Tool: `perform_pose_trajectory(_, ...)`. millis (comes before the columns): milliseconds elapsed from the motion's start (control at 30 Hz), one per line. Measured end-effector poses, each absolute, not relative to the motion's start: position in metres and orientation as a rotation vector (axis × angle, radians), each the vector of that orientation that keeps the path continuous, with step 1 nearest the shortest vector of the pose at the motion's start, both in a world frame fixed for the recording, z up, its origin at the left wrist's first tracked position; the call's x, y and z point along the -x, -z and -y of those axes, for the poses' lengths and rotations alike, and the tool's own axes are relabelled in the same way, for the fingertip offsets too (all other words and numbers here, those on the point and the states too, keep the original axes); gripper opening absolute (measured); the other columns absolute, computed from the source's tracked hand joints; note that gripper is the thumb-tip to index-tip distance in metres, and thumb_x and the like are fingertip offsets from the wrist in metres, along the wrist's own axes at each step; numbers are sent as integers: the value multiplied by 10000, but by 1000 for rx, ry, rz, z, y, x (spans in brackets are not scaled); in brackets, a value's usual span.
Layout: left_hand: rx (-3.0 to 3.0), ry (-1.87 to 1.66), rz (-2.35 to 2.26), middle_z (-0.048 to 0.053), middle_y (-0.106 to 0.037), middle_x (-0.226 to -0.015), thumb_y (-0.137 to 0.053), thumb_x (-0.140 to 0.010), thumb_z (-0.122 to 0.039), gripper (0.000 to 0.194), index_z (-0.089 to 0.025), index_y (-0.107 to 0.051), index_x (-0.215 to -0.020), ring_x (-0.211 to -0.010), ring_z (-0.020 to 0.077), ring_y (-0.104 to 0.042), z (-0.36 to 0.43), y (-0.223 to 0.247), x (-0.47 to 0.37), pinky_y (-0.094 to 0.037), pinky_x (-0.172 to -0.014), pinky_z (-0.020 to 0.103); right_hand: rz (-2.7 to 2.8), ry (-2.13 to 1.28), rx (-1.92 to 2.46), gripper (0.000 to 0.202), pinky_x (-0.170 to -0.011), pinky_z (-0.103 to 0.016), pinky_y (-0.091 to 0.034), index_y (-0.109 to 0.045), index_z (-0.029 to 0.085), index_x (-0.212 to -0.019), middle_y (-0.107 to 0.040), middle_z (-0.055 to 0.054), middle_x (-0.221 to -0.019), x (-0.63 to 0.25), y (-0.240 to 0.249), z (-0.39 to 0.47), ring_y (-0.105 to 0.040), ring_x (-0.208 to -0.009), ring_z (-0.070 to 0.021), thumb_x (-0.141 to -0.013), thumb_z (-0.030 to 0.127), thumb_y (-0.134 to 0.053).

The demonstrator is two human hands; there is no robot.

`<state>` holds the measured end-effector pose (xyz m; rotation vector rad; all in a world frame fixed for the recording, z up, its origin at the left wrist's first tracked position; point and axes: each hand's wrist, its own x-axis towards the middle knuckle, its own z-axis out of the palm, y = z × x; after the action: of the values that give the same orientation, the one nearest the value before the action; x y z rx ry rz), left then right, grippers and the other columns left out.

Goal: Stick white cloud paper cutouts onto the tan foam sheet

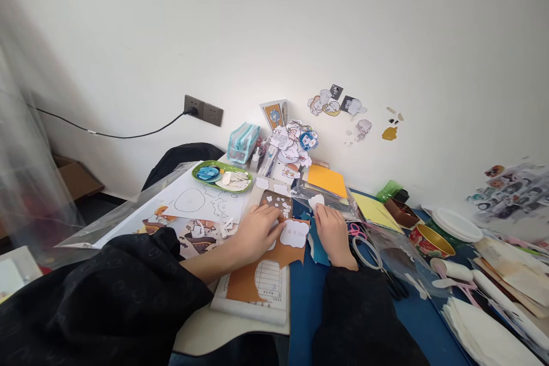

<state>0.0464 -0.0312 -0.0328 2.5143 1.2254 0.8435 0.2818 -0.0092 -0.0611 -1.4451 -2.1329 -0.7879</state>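
My left hand (256,233) lies flat on a brown paper sheet (246,281) that rests on a lined notebook (266,291), its fingertips beside a white cloud-shaped cutout (294,234). My right hand (332,234) rests on a blue paper piece (318,249) just right of that cutout, with a small white paper piece (316,202) at its fingertips. Whether those fingers pinch the piece cannot be told. A brown card with small white figures (278,202) lies just beyond both hands. Both arms wear black sleeves.
A green tray (222,176) with paper scraps, a teal pencil case (242,143) and cartoon cutouts (291,146) stand by the wall. Printed sheets (201,206) lie left. Orange paper (327,179), scissors (388,274), a bowl (430,240), plates (457,225) and napkins (480,326) crowd the right.
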Motion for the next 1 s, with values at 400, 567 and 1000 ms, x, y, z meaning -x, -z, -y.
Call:
perform_pose_trajectory(400, -2521, -939, -1201, 61, -655, -860, -375, -919, -283, 223, -187, -566, -856, -837, 230, -566, 27, 41, -47, -386, -738, 372, 2156, 721, 1350, 283, -821, -402, -465, -610, 149, -1045, -670, -139, -1036, -280, 63, 11, -614, -979, -271, -921, 113, -358)
perform_pose_trajectory(567, -2527, -926, -1211, 64, -650, -856, -381, -917, -283, 218, -184, -565, -852, -845, 235, -569, 26, 41, -47, -386, -739, 375, 2142, 589, 1294, 252, -839, -373, -455, -619, 162, -996, -678, -122, -1019, -273, 60, 13, -613, -980, -249, -925, 137, -378)
perform_pose_trajectory(1000, -2369, -951, -1175, 76, -664, -903, -422, -891, -286, 183, -186, -569, -847, -877, 248, -576, 28, 37, -46, -404, -795, 408, 1180, -814, 930, 194, -802, -400, -491, -539, 241, -766, -659, -52, -1019, -271, 31, 55, -595, -1015, -260, -808, 423, -595)
